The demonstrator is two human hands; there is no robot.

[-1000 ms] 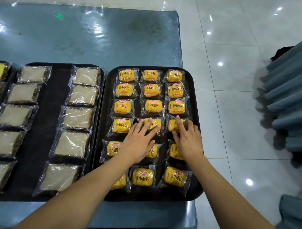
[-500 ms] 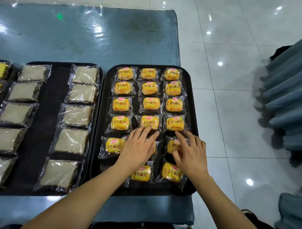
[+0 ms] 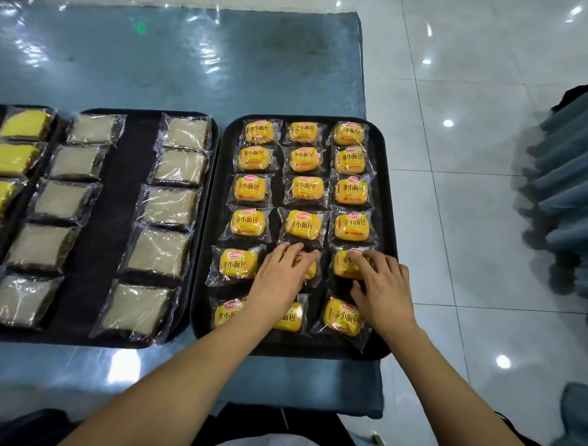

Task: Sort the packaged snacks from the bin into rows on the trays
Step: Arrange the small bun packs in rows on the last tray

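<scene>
A black tray (image 3: 385,239) on the right holds yellow-orange packaged buns in three columns and several rows. My left hand (image 3: 278,280) lies flat with fingers spread on the middle bun of the fifth row (image 3: 307,270), mostly covering it. My right hand (image 3: 383,286) rests its fingertips on the right bun of that row (image 3: 346,266). The fourth-row middle bun (image 3: 302,225) sits slightly tilted. The near row shows a right bun (image 3: 342,316) lying askew; my left forearm partly hides the other two.
A second black tray (image 3: 97,249) to the left carries two columns of pale wrapped cakes (image 3: 158,252), with a bare strip between them. Yellow cakes (image 3: 12,159) lie on a tray at far left. The blue table (image 3: 180,66) ends just right of the bun tray; tiled floor lies beyond.
Both hands have drawn back from the fourth row to the fifth row of buns. The fourth-row buns are now uncovered and in line.
</scene>
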